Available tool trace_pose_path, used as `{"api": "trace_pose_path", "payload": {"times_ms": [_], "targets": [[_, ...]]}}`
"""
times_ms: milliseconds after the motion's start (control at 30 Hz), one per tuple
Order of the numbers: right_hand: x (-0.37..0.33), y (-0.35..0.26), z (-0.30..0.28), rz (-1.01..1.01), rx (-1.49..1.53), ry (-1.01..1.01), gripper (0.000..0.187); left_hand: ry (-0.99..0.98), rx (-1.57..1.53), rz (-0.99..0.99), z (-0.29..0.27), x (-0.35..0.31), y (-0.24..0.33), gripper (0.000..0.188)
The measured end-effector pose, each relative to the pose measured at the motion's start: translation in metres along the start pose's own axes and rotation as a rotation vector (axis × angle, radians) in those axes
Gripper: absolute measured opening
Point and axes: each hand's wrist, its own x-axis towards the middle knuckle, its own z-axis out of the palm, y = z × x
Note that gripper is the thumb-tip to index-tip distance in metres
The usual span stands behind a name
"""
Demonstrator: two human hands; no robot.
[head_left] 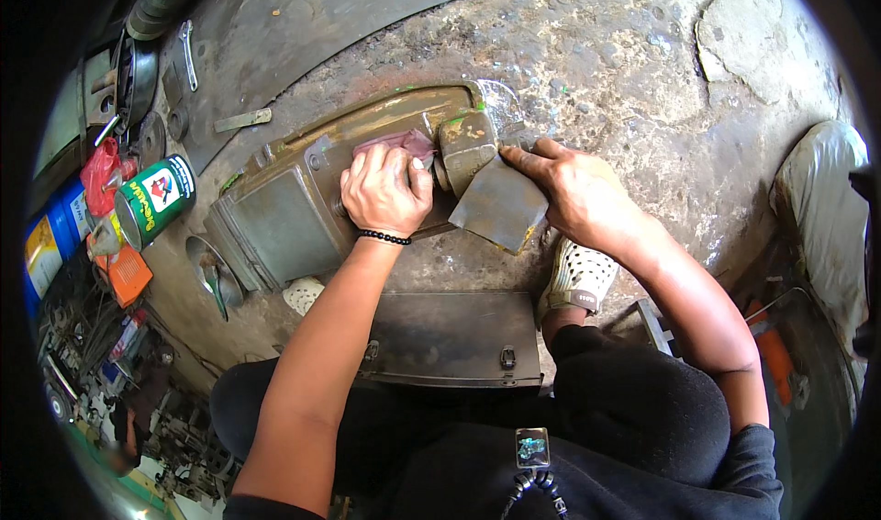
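A large metal machine casting, patched with olive-brown and grey, lies on the floor in front of me. My left hand, with a black bead bracelet at the wrist, is closed and pressed on top of it. Bunched under its fingers is a pinkish cloth. My right hand is at the casting's right end, thumb and fingers pinching a dark grey sheet that looks like sandpaper. The sheet hangs against a rounded, worn-paint housing on the casting. Some of my right fingertips are hidden.
A green can stands at the left, near a metal bowl with a green-handled tool. A wrench and a flat metal strip lie farther off. Between my legs is a dark metal box. A covered bundle stands right.
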Motion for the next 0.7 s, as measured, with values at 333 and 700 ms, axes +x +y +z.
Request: {"api": "trace_pose_path", "payload": {"times_ms": [333, 700], "targets": [[0.0034, 0.0041, 0.0003, 0.027, 0.045, -0.024, 0.057, 0.022, -0.008, -0.002, 0.0007, 0.0003, 0.0010, 0.020], [-0.0023, 0.0038, 0.0054, 0.052, 0.112, -0.001, 0.056, 0.023, -0.006, 0.003, 0.0003, 0.0007, 0.0007, 0.018]]}}
